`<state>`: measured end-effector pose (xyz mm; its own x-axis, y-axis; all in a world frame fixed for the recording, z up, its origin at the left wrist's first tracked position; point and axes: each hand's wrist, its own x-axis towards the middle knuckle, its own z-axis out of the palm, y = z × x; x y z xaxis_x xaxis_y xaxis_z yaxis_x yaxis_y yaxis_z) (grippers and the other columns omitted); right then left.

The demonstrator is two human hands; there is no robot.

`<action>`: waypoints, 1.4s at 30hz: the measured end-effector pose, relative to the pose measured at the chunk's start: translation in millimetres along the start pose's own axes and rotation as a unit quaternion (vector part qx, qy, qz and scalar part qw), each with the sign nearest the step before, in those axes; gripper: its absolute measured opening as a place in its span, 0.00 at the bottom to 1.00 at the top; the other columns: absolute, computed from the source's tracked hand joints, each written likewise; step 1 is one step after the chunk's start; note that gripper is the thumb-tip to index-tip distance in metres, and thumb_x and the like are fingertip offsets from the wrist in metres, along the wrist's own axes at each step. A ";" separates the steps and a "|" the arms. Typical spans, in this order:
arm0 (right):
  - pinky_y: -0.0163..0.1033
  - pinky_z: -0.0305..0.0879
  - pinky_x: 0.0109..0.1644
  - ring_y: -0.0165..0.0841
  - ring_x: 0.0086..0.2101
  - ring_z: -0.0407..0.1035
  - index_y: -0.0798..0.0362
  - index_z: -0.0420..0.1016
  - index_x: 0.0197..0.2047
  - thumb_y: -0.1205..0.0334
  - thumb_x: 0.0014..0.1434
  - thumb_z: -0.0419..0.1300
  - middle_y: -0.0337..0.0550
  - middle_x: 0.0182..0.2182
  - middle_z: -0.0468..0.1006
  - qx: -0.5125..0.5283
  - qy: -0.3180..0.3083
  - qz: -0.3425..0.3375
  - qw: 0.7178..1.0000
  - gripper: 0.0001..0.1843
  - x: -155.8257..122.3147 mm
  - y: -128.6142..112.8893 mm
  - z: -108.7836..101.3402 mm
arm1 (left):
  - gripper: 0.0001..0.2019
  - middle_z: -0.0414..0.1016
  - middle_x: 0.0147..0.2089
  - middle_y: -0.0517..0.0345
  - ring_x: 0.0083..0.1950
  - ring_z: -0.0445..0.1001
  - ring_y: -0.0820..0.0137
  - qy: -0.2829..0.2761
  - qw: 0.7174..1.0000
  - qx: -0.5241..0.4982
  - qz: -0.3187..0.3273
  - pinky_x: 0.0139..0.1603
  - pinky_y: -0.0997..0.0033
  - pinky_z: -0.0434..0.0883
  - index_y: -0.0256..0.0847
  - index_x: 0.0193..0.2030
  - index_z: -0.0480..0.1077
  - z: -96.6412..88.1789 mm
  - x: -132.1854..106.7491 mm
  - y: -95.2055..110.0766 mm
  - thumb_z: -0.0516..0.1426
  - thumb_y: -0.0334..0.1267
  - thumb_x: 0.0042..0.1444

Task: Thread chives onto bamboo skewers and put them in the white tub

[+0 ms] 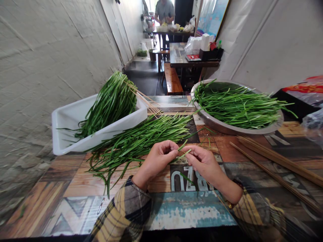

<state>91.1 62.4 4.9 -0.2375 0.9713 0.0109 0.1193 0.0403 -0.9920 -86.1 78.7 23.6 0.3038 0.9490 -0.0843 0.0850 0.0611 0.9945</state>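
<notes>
My left hand is closed in a pinch on a few garlic chives, whose pale cut ends stick out past the thumb. Close by on the right, my right hand is closed, its fingertips touching those stalks. A thin bamboo skewer runs from beneath the right palm toward the wrist, in line with the pinch; its tip is hidden. Just behind both hands lies a loose pile of garlic chives on the patterned table, pale ends to the right.
At left, a white plastic tray holds a bundle of chives with skewers sticking out. A metal basin of chives stands at back right. Long bamboo sticks lie on the right. Beyond are another table, a bench and a person.
</notes>
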 end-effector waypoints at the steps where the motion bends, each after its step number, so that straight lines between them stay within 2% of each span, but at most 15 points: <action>1: 0.30 0.52 0.22 0.23 0.19 0.55 0.56 0.76 0.41 0.60 0.57 0.57 0.33 0.20 0.65 -0.003 0.001 0.000 1.000 0.12 -0.1 0.3 0.0 | 0.08 0.66 0.28 0.61 0.30 0.62 0.76 0.003 1.000 -0.002 -0.002 0.32 0.77 0.59 0.34 0.30 0.69 0.2 0.2 -0.1 0.59 0.38 0.53; 18: 0.32 0.56 0.25 0.26 0.21 0.58 0.57 0.77 0.40 0.60 0.56 0.57 0.33 0.19 0.65 -0.040 -0.009 -0.012 0.999 0.12 0.3 2.7 -0.8 | 0.08 0.65 0.26 0.63 0.27 0.60 0.78 0.020 1.000 0.019 0.004 0.28 0.78 0.58 0.35 0.29 0.68 3.7 1.7 -2.9 0.59 0.38 0.52; 27: 0.32 0.55 0.24 0.26 0.20 0.58 0.56 0.77 0.39 0.60 0.56 0.58 0.34 0.19 0.66 -0.036 0.008 -0.008 0.999 0.11 0.0 -1.8 -0.2 | 0.08 0.68 0.27 0.61 0.29 0.64 0.76 0.024 0.999 0.033 0.007 0.31 0.77 0.62 0.35 0.28 0.69 3.7 1.9 -1.8 0.61 0.38 0.50; 31: 0.31 0.54 0.22 0.24 0.19 0.56 0.56 0.76 0.38 0.61 0.56 0.57 0.34 0.19 0.67 -0.025 -0.004 -0.006 1.000 0.10 0.2 0.1 -0.5 | 0.08 0.69 0.27 0.60 0.29 0.65 0.75 0.026 0.999 0.041 0.009 0.31 0.76 0.62 0.34 0.29 0.70 3.2 1.7 -1.8 0.61 0.38 0.51; 34: 0.30 0.53 0.22 0.24 0.20 0.57 0.56 0.74 0.43 0.60 0.57 0.57 0.33 0.20 0.67 0.004 -0.013 0.006 1.000 0.12 0.0 2.7 -1.0 | 0.08 0.70 0.27 0.60 0.29 0.65 0.75 0.025 0.998 0.053 0.011 0.32 0.76 0.63 0.34 0.28 0.71 2.4 1.2 -0.4 0.60 0.38 0.51; 38: 0.30 0.52 0.22 0.25 0.20 0.59 0.54 0.67 0.56 0.61 0.58 0.58 0.32 0.22 0.68 0.031 -0.021 0.018 0.999 0.23 -1.0 3.8 -1.9 | 0.08 0.70 0.27 0.59 0.30 0.66 0.74 0.025 0.997 0.066 0.017 0.33 0.75 0.63 0.34 0.28 0.71 1.7 0.7 1.0 0.60 0.38 0.51; 42: 0.31 0.53 0.23 0.25 0.21 0.59 0.55 0.70 0.51 0.61 0.58 0.58 0.32 0.21 0.67 0.022 -0.023 0.008 0.999 0.18 -1.0 5.2 -1.6 | 0.08 0.71 0.28 0.59 0.30 0.66 0.74 0.026 0.997 0.067 0.019 0.33 0.75 0.63 0.34 0.28 0.71 1.4 1.0 0.2 0.60 0.38 0.51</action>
<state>93.5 62.0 -0.1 -0.2791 0.9602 -0.0106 0.0806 0.0124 -0.9967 -84.4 79.2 23.7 0.2605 0.9647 -0.0400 0.2017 -0.0139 0.9793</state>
